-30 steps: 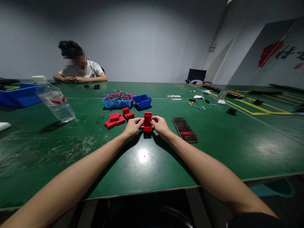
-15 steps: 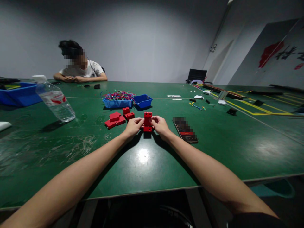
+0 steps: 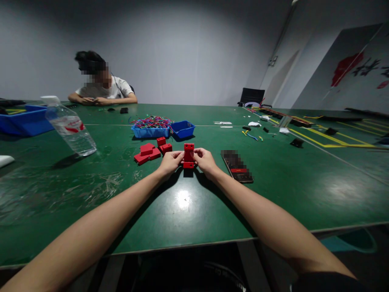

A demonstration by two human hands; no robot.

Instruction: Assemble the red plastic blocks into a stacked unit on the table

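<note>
Between my two hands, a red block-like piece (image 3: 189,155) with small dark holes is held upright just over the green table (image 3: 182,227). My left hand (image 3: 170,163) pinches its left side with closed fingers. On the opposite side, my right hand (image 3: 206,161) grips it between thumb and fingers. Left of my left hand, several red blocks (image 3: 147,153) lie in a loose group, some resting on others. Beyond the held piece sit a light-blue tray (image 3: 151,133) heaped with thin coloured wires and a dark-blue tray (image 3: 183,129) with nothing visible in it.
A phone (image 3: 237,167) lies right of my right hand. On the left stand a water bottle (image 3: 71,127) and a large blue bin (image 3: 26,121). Wire scraps (image 3: 252,135) and small black bits lie at the right. A person (image 3: 105,89) sits across the table.
</note>
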